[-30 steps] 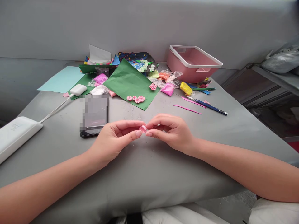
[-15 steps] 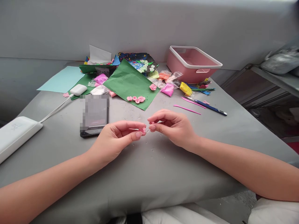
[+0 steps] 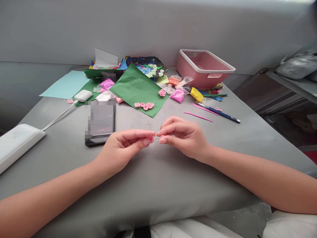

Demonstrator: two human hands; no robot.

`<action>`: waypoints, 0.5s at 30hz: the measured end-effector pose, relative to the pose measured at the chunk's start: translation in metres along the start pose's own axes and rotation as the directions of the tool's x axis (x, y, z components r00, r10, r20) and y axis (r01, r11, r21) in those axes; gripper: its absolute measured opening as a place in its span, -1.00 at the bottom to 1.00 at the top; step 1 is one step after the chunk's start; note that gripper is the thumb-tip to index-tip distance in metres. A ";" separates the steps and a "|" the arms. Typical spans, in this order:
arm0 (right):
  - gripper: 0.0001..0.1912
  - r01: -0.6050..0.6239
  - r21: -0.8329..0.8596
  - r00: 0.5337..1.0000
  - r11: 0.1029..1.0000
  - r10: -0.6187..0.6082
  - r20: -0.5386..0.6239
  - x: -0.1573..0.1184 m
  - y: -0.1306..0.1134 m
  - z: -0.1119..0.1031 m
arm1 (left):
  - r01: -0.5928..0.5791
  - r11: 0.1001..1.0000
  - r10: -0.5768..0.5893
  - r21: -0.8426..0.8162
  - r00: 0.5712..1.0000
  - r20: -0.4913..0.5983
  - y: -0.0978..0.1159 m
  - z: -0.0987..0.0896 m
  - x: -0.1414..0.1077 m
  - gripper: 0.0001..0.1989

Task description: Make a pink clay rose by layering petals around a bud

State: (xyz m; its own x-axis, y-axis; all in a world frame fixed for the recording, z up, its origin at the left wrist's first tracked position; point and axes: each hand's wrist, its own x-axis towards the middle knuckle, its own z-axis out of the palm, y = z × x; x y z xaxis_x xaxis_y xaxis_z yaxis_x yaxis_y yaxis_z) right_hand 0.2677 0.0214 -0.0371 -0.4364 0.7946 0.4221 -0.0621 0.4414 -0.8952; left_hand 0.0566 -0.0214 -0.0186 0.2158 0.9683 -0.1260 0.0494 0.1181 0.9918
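Between the thumb and forefinger of my left hand [image 3: 125,145] is a small pink clay rose [image 3: 151,139], partly covered by the fingertips. My right hand [image 3: 184,136] is just to the right, its thumb and forefinger pinched on a tiny bit of pink clay [image 3: 162,136], mostly hidden. The fingertips of both hands nearly meet above the grey table. Beyond them, a green sheet [image 3: 138,86] bears several pink clay roses [image 3: 149,105] near its front edge and one more rose [image 3: 162,92] at its right corner.
A phone [image 3: 101,122] lies left of my hands, near a white power bank [image 3: 21,143] and its cable. Pink sculpting tools [image 3: 198,116] and a blue cutter [image 3: 224,114] lie at the right. Behind are clay bags [image 3: 177,95] and a pink basket [image 3: 205,71].
My right fingers have shifted slightly and closed further over the bit of pink clay, which shows less now. My left fingertips cover more of the rose.
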 end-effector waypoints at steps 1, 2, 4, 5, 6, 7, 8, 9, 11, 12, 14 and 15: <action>-0.93 0.005 -0.009 1.000 1.000 -0.005 0.005 0.000 0.000 0.000 | 0.010 1.000 -0.010 -0.021 1.000 0.001 0.000 0.000 0.000 -0.82; -0.94 0.011 -0.016 1.000 1.000 -0.011 0.011 0.000 -0.001 0.000 | 0.024 0.999 -0.023 -0.047 1.000 0.006 0.000 0.001 -0.001 -0.79; -0.96 0.026 -0.018 1.000 0.999 -0.026 0.009 -0.001 -0.001 0.000 | 0.044 0.995 -0.043 -0.094 0.999 0.018 0.001 0.002 -0.002 -0.73; -0.96 0.032 -0.013 0.999 0.999 -0.032 0.004 -0.001 -0.001 0.000 | 0.049 0.994 -0.047 -0.103 0.999 0.021 0.002 0.002 -0.002 -0.74; -0.94 0.033 -0.005 0.999 0.999 -0.033 -0.002 -0.001 -0.002 0.000 | 0.049 0.994 -0.047 -0.100 0.999 0.021 0.002 0.002 -0.002 -0.76; -0.93 0.029 0.001 1.000 1.000 -0.029 -0.007 -0.001 -0.002 0.000 | 0.048 0.995 -0.047 -0.089 0.999 0.017 0.002 0.002 -0.002 -0.79; -0.94 0.022 0.003 1.000 1.000 -0.022 -0.011 -0.001 -0.002 -0.001 | 0.049 0.996 -0.049 -0.073 0.999 0.011 0.003 0.002 -0.002 -0.81; -0.96 0.016 0.001 1.000 1.000 -0.016 -0.011 -0.001 -0.002 -0.001 | 0.056 0.997 -0.055 -0.056 0.998 0.005 0.003 0.002 -0.002 -0.82; -0.91 0.013 -0.009 1.000 1.000 -0.013 -0.005 -0.001 -0.003 -0.001 | 0.074 0.996 -0.074 -0.044 0.997 -0.001 0.002 0.002 -0.002 -0.80; -0.88 0.017 -0.014 1.000 1.000 -0.017 -0.002 -0.001 -0.003 -0.001 | 0.081 0.995 -0.081 -0.051 0.997 0.000 0.002 0.002 -0.002 -0.79; -0.91 0.035 -0.022 0.999 0.999 -0.035 -0.009 -0.001 -0.003 -0.002 | 0.084 0.993 -0.083 -0.087 0.996 0.010 0.001 0.001 -0.001 -0.80; -0.95 0.045 -0.025 0.999 0.999 -0.046 -0.021 -0.001 -0.002 -0.002 | 0.081 0.991 -0.080 -0.111 0.997 0.019 0.000 0.001 -0.001 -0.81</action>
State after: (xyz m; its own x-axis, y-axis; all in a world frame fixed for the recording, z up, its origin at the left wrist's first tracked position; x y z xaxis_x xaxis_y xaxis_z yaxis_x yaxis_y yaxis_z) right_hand 0.2696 0.0205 -0.0352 -0.4143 0.7821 0.4655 -0.0597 0.4870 -0.8714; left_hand 0.0576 -0.0222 -0.0187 0.2293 0.9515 -0.2049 -0.0416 0.2199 0.9746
